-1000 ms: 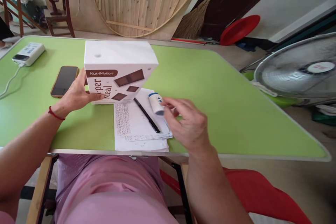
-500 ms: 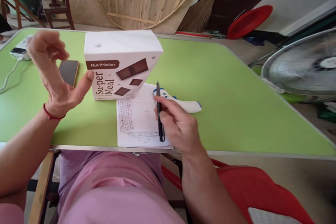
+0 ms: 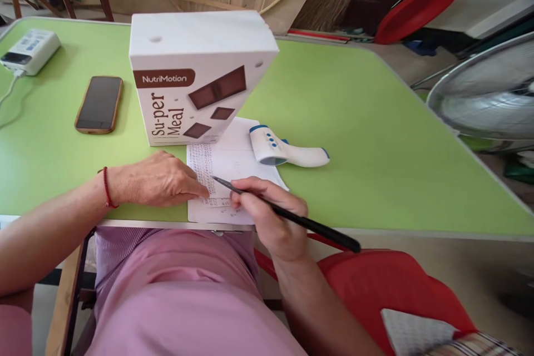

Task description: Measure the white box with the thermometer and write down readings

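My right hand [image 3: 277, 217] grips a black pen [image 3: 287, 213] between thumb and fingers, its tip held over the sheets of paper [image 3: 227, 169]. Small handwriting fills the paper's left side. My left hand [image 3: 161, 179], a red string bracelet on its wrist, lies palm down on the table with its fingertips on the paper's left edge; it holds nothing and its fingers stretch forward. A white NutriMotion box [image 3: 167, 86] stands upright on the paper's far end. To its right, a white and blue infrared thermometer [image 3: 287, 147] lies partly on the paper.
A phone [image 3: 100, 104] lies left of the box on the green table [image 3: 367, 167]. Further left is a white power bank [image 3: 33, 50] with a cable. A fan [image 3: 484, 89] stands past the right edge. A red chair [image 3: 387, 283] is at the near right.
My left hand has come down from beside the box onto the paper's edge. My right hand has turned the pen from upright to slanting, tip toward the writing. The view has shifted slightly.
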